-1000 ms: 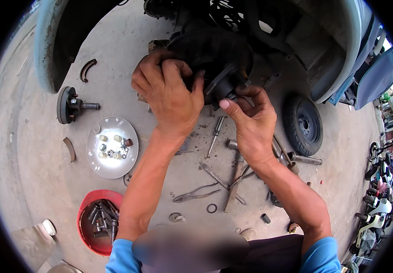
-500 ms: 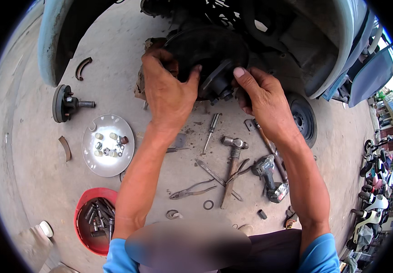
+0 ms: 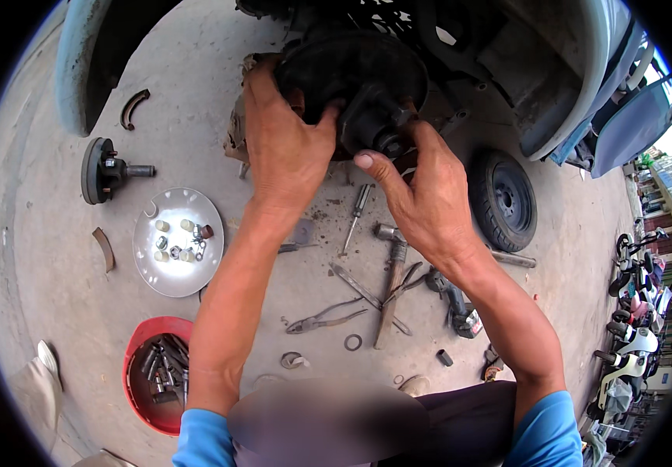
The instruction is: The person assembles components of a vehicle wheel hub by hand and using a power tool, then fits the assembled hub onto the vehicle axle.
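Inside the wheel arch, a round dark brake backing plate [image 3: 324, 70] faces me. My left hand [image 3: 285, 144] is closed on its left side, the thumb pressing near the middle. A rusty brown piece shows between that thumb and the fingers, and some fingertips are hidden behind. At the plate's lower right sits a dark flanged hub [image 3: 371, 128] with a short cylindrical end. My right hand [image 3: 429, 191] curls around this hub from the right, thumb beneath it. Shadow hides where hub and plate meet.
Below lie a screwdriver [image 3: 357, 218], hammer [image 3: 389, 303], pliers [image 3: 324, 317] and power drill [image 3: 457, 311]. On the left are a loose hub with shaft [image 3: 110, 171], a silver disc [image 3: 161, 272] with small parts and a red bowl [image 3: 133, 389] of sockets. A wheel [image 3: 507, 198] lies right.
My right hand has shifted left and down, its thumb now under the hub. The hub's cylindrical end has turned more toward me. My left hand keeps its grip.
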Motion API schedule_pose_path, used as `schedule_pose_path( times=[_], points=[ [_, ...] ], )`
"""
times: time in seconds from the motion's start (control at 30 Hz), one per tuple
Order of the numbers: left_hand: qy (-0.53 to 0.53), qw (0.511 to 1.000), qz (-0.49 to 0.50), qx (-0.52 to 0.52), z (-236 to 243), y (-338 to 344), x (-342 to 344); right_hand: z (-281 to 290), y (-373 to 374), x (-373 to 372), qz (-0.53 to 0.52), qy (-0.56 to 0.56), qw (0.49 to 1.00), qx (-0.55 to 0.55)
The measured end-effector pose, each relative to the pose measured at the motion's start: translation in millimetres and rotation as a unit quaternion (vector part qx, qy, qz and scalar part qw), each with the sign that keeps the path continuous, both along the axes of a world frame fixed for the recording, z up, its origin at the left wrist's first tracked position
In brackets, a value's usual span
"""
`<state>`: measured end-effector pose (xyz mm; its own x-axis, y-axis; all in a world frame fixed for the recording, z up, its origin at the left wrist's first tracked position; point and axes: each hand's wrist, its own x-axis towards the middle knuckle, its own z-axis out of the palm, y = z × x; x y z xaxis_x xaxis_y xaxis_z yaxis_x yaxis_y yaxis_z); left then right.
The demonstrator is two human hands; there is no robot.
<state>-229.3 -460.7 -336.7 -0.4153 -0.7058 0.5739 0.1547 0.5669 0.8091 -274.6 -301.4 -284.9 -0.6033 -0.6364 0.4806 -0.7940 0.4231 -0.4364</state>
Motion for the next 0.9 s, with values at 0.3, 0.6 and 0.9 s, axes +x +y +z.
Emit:
schedule_pose_path(
  times=[0.3,0.6,0.9],
  points=[
    [-0.021,0.994,0.072,-0.085,3,1,6,6,-3,3,0.004,-0.319,0.948,0.006],
    [-0.081,0.989,0.087,-0.088,14,-4,7,6,-8,3,0.028,-0.495,0.866,-0.062],
    [-0.085,0.991,0.078,-0.070,13,5,7,-4,-10,7,-0.037,-0.467,0.880,-0.080]
  ],
)
